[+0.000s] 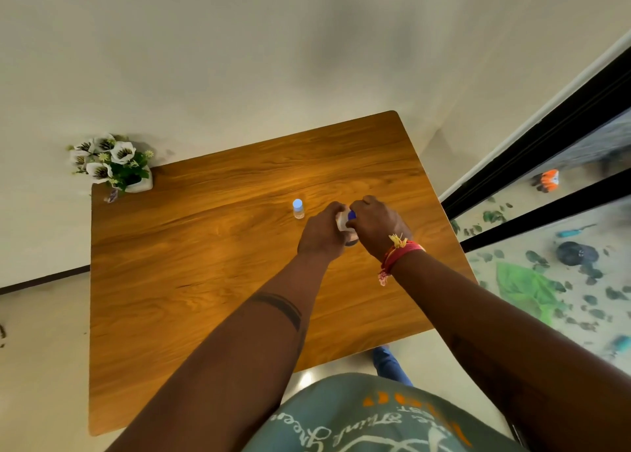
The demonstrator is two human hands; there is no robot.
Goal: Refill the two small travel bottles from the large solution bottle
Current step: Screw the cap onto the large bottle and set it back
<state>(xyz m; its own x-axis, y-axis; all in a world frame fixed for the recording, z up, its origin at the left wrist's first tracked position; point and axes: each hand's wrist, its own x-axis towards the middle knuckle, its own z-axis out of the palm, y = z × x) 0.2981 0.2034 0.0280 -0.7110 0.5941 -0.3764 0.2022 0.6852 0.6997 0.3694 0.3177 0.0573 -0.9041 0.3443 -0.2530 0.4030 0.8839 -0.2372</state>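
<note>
A small clear travel bottle (298, 208) with a pale blue cap stands upright on the wooden table (191, 281), just left of my hands. My left hand (322, 234) is wrapped around the body of a white bottle (341, 221), which is mostly hidden by my fingers. My right hand (377, 224) is closed on that bottle's dark blue cap (352, 215) from the right. A second small bottle does not show in this view. I cannot tell whether the cap is tight or loose.
A white pot of artificial white flowers (114, 163) stands at the table's far left corner against the wall. A dark-framed glass door (553, 164) runs along the right side. The table's near edge lies in front of my torso.
</note>
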